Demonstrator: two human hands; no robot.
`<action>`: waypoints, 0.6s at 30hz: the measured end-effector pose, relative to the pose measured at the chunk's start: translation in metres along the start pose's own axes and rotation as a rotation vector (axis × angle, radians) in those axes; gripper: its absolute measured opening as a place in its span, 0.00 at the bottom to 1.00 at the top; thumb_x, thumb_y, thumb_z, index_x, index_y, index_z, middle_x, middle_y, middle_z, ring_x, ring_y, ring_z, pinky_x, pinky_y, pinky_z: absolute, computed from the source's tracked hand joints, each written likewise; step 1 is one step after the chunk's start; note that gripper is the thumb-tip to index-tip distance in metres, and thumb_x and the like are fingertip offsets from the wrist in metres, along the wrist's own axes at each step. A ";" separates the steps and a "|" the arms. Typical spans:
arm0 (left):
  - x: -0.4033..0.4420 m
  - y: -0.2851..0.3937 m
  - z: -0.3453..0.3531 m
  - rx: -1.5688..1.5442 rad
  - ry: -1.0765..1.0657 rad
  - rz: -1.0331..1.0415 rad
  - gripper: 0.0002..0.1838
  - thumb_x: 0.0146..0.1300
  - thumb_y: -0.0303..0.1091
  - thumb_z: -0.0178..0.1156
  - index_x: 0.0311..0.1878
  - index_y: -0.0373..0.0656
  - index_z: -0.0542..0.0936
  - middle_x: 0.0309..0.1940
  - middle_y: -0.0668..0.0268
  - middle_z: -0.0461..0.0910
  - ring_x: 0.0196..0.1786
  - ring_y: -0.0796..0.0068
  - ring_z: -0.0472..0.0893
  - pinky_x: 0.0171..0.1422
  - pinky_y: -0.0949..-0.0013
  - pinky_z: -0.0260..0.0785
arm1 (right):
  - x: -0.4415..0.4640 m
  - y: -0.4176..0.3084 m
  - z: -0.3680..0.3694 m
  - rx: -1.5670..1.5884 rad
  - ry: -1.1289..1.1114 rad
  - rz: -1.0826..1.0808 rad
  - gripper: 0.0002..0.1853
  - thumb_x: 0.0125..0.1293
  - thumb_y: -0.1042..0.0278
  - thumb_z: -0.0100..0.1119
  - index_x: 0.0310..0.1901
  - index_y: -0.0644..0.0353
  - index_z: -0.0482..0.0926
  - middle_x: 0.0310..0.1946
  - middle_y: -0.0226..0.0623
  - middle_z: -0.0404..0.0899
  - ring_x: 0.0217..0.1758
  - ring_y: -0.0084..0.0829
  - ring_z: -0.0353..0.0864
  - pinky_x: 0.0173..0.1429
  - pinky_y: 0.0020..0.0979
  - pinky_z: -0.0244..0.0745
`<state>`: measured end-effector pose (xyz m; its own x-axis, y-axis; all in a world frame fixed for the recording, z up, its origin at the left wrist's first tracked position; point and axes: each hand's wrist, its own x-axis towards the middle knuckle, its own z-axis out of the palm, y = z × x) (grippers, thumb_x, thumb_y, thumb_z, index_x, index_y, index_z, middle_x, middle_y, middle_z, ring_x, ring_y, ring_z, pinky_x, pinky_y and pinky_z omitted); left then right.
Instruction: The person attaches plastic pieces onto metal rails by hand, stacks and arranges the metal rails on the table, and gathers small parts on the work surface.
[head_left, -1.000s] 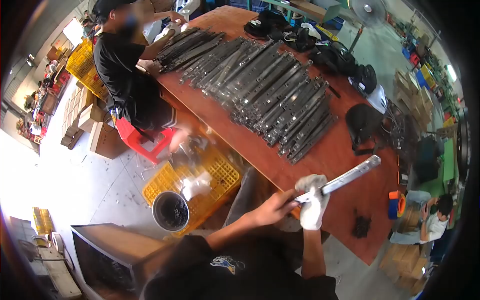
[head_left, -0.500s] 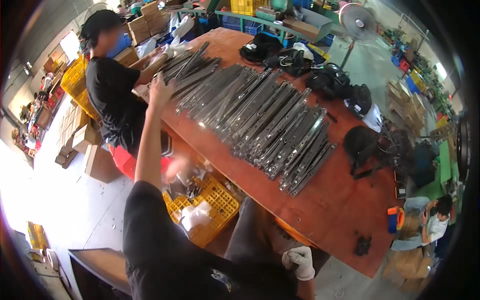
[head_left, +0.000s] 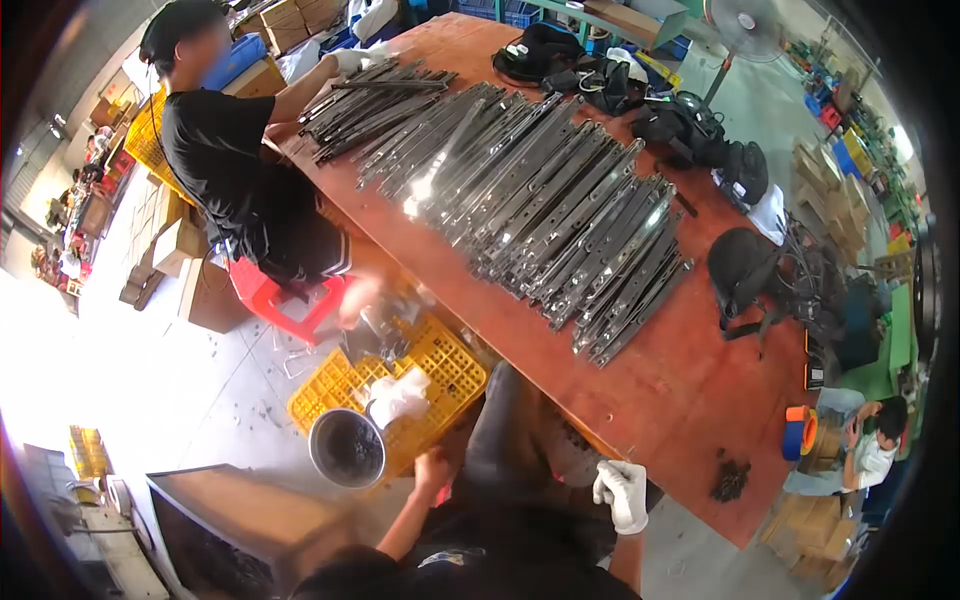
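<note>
My left hand [head_left: 432,472], bare, is low by my left thigh, close to the yellow plastic crate [head_left: 455,365] and a metal bucket [head_left: 347,449] with dark contents. Its fingers are too indistinct to read. My right hand [head_left: 622,495] wears a white glove and hangs beside the table's front edge with its fingers curled in. Whatever lies inside those fingers is hidden. Many long metal rails [head_left: 540,200], like drawer slides, lie side by side across the reddish table [head_left: 660,400]. A white bag [head_left: 400,394] rests on the crate.
A co-worker [head_left: 215,150] at the far left end reaches a gloved hand toward the rails. Small dark parts [head_left: 731,481] are heaped near the right corner, with orange and blue tape rolls [head_left: 798,432] beside them. Black bags [head_left: 680,130] line the back edge. A red stool [head_left: 290,300] stands left.
My left arm has come down from the far left rails to beside my thigh. My right hand stays by the table edge, still curled. The bucket now shows, and the view has shifted.
</note>
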<state>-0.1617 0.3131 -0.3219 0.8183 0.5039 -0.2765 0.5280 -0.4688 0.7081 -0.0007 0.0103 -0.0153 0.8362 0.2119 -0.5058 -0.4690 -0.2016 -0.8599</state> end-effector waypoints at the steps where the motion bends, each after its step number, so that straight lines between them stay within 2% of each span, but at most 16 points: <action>1: -0.012 0.018 -0.002 -0.016 -0.132 0.073 0.09 0.57 0.29 0.56 0.33 0.38 0.83 0.34 0.45 0.83 0.40 0.44 0.84 0.45 0.49 0.76 | -0.002 0.001 0.002 0.055 0.037 0.011 0.21 0.71 0.68 0.54 0.17 0.62 0.73 0.12 0.33 0.73 0.14 0.15 0.61 0.21 0.23 0.51; 2: -0.007 0.019 -0.006 -0.007 -0.133 0.070 0.09 0.57 0.29 0.56 0.33 0.38 0.83 0.34 0.45 0.83 0.40 0.44 0.84 0.45 0.49 0.76 | -0.001 0.008 -0.002 0.031 0.023 0.043 0.19 0.71 0.68 0.54 0.20 0.63 0.75 0.14 0.32 0.73 0.15 0.16 0.64 0.22 0.22 0.54; 4: 0.008 0.009 -0.007 -0.037 -0.371 0.208 0.10 0.61 0.32 0.54 0.34 0.38 0.84 0.34 0.45 0.83 0.38 0.45 0.84 0.43 0.48 0.75 | -0.006 0.009 0.004 0.019 0.038 0.043 0.18 0.72 0.68 0.55 0.21 0.64 0.76 0.15 0.31 0.73 0.16 0.16 0.66 0.23 0.22 0.56; 6: 0.052 -0.031 -0.007 0.679 -0.691 0.497 0.13 0.64 0.32 0.54 0.44 0.39 0.84 0.40 0.52 0.85 0.42 0.54 0.85 0.47 0.54 0.77 | -0.010 0.025 -0.004 -0.010 0.029 0.052 0.17 0.73 0.67 0.56 0.25 0.65 0.79 0.17 0.29 0.74 0.19 0.16 0.69 0.25 0.21 0.61; 8: 0.073 0.019 -0.045 0.449 -0.452 0.381 0.12 0.66 0.29 0.52 0.46 0.38 0.83 0.35 0.56 0.85 0.35 0.62 0.85 0.40 0.62 0.77 | -0.022 0.033 -0.013 -0.016 0.073 0.072 0.16 0.73 0.68 0.56 0.26 0.66 0.79 0.17 0.28 0.74 0.19 0.16 0.69 0.26 0.22 0.62; 10: 0.111 0.008 -0.047 -0.227 -0.260 -0.047 0.13 0.67 0.30 0.51 0.48 0.38 0.82 0.32 0.62 0.84 0.33 0.73 0.83 0.38 0.70 0.75 | -0.025 0.042 -0.021 -0.009 0.110 0.083 0.16 0.72 0.68 0.56 0.26 0.66 0.79 0.17 0.29 0.74 0.19 0.16 0.69 0.26 0.22 0.63; 11: 0.102 0.082 -0.081 -0.320 -0.206 -0.105 0.13 0.67 0.31 0.50 0.50 0.38 0.80 0.31 0.65 0.82 0.34 0.77 0.81 0.39 0.72 0.74 | -0.029 0.046 -0.024 -0.004 0.104 0.089 0.16 0.72 0.68 0.56 0.26 0.66 0.79 0.17 0.29 0.74 0.19 0.16 0.69 0.26 0.22 0.63; 12: 0.108 0.088 -0.087 -0.406 -0.193 -0.036 0.14 0.66 0.31 0.49 0.49 0.37 0.80 0.32 0.64 0.83 0.35 0.77 0.81 0.39 0.71 0.74 | -0.030 0.048 -0.026 -0.015 0.142 0.076 0.16 0.72 0.68 0.57 0.26 0.67 0.79 0.16 0.27 0.72 0.20 0.16 0.67 0.26 0.23 0.60; 15: 0.107 0.116 -0.088 -0.320 -0.189 0.009 0.14 0.68 0.32 0.50 0.49 0.37 0.80 0.32 0.64 0.82 0.34 0.76 0.81 0.41 0.71 0.74 | -0.029 0.049 -0.036 -0.058 0.165 0.035 0.15 0.71 0.68 0.57 0.26 0.67 0.79 0.16 0.27 0.70 0.20 0.16 0.64 0.26 0.24 0.58; 16: 0.101 0.119 -0.078 -0.372 -0.179 0.012 0.13 0.67 0.32 0.53 0.49 0.40 0.82 0.29 0.58 0.84 0.33 0.69 0.84 0.38 0.68 0.76 | -0.029 0.049 -0.039 -0.085 0.163 0.015 0.14 0.70 0.68 0.57 0.27 0.67 0.80 0.16 0.27 0.70 0.20 0.16 0.65 0.26 0.24 0.58; 17: 0.091 0.122 -0.067 -0.370 -0.177 0.011 0.13 0.67 0.32 0.53 0.49 0.40 0.82 0.29 0.58 0.84 0.33 0.69 0.84 0.38 0.68 0.76 | -0.030 0.050 -0.042 -0.110 0.165 -0.004 0.14 0.70 0.69 0.57 0.27 0.66 0.80 0.16 0.27 0.71 0.20 0.16 0.65 0.26 0.25 0.58; 18: 0.078 0.130 -0.058 -0.181 -0.218 0.036 0.15 0.68 0.36 0.55 0.52 0.39 0.81 0.34 0.54 0.84 0.37 0.62 0.84 0.42 0.63 0.77 | -0.030 0.051 -0.044 -0.123 0.175 -0.027 0.13 0.70 0.69 0.56 0.28 0.67 0.80 0.16 0.28 0.71 0.20 0.16 0.65 0.26 0.25 0.59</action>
<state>-0.0421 0.3333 -0.2140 0.8756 0.3120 -0.3687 0.4647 -0.3361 0.8192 -0.0368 -0.0480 -0.0407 0.8898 0.0514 -0.4534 -0.4163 -0.3151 -0.8528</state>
